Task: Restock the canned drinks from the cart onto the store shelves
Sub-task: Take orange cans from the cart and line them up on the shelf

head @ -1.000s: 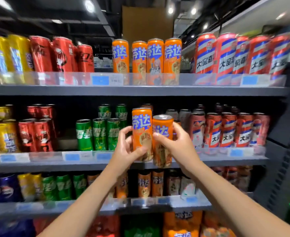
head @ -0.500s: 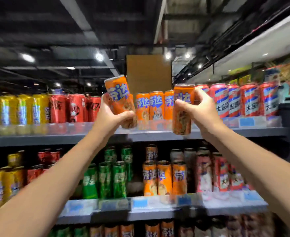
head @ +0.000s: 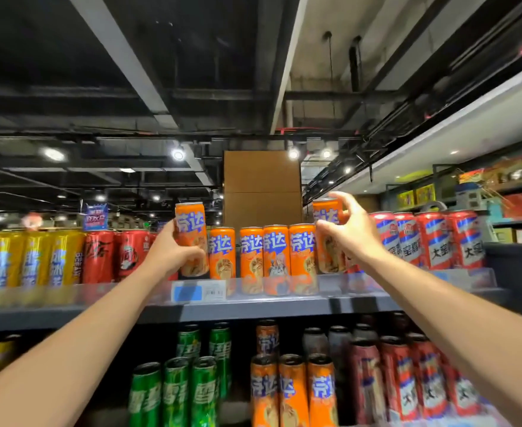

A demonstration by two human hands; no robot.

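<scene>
Cans first: two orange ones, one in each hand, both up at the top shelf (head: 253,309). The left can (head: 191,238) stands upright just left of the row of four orange cans (head: 263,257) already lined up there, with the left hand (head: 173,254) wrapped round its lower half in a firm grip. The right can (head: 327,235) sits at the right end of that row, right hand (head: 352,232) against its side, thumb on the front and fingers spread loosely above (whether that grip truly holds it I cannot tell). Red cans (head: 109,257) and yellow cans (head: 32,260) fill the shelf to the left, red-and-blue striped cans (head: 432,241) to the right. A blue price tag (head: 198,292) hangs on the shelf's clear front rail. Below, the next shelf carries green cans (head: 176,392) and more orange ones.
</scene>
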